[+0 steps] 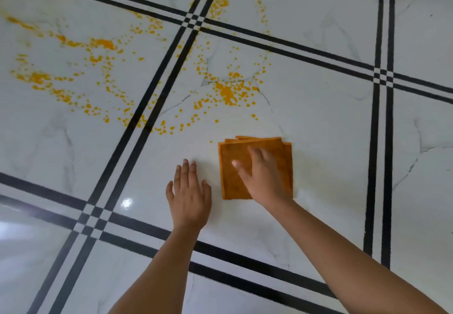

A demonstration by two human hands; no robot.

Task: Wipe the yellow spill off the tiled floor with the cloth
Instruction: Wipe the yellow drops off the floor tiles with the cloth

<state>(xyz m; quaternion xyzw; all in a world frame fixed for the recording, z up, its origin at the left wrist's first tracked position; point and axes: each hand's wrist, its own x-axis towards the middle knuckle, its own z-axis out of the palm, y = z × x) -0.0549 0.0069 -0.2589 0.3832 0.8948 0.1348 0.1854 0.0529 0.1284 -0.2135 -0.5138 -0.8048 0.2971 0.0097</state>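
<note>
Cloth (228,184), one folded square, lies under my flat, wide right grip (264,181); my left grip (190,198) rests wide beside it.

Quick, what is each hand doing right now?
Left hand: open, flat on the floor.
Right hand: open, pressing the cloth.

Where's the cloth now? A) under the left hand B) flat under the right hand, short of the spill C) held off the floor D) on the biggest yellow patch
B: the cloth lies flat under the right hand, nearer the person than the yellow spill; the left hand rests on tile beside it.
</note>
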